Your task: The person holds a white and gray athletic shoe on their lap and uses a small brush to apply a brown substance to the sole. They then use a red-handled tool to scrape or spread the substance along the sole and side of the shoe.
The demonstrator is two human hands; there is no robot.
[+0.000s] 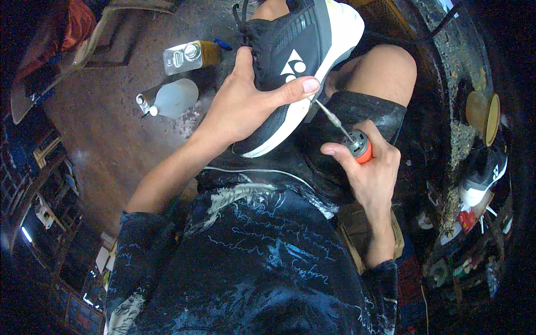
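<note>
— Orange plastic is what I see first: my right hand [373,167] is wrapped tight round the orange-handled awl [357,146], fingers closed on the grip, the thin metal shaft angled up and left toward the shoe.

— And the other hand?

— My left hand [245,106] clamps the black sneaker [296,61] from the side, thumb pressed flat along the white sole edge, fingers round the upper. The sneaker rests tilted over my lap, toe pointing away.

— Where does the tip sit?

— Right at the sole seam, just beside my thumb. That's my worry: I judge that a slip off the rubber would send the point into the thumb, since it lies so near the tip's line.

— Anything else close by?

— Further out on the floor, a clear plastic bottle [174,97] lies on its side near a metal can [190,56]. Another shoe [481,177] sits well apart at my right.
</note>
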